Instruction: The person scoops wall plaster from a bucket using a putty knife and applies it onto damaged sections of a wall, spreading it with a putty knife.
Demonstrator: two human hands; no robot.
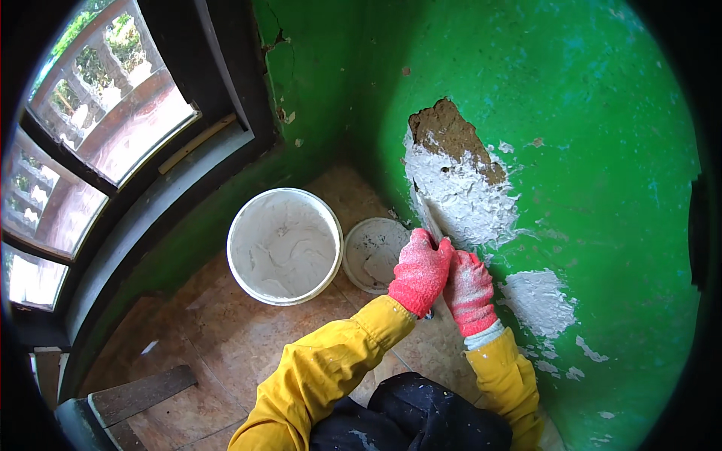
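— What's the room like?

— A corner of green wall (602,135), paint flaking, over a tan tiled floor (226,331). A dark-framed window (113,120) sits well off beyond the left-hand fingers. A patch (459,188) of wet white plaster, brown at its top, spreads just above the fingertips.

— And the hands?

— Left hand (420,272) and right hand (469,289), both in red gloves, are curled tight together round a putty knife (427,214); its plaster-smeared blade rises from the fingers onto the patch. A bucket (284,246) of white plaster and its lid (374,254) lie on the floor left of the fingers.
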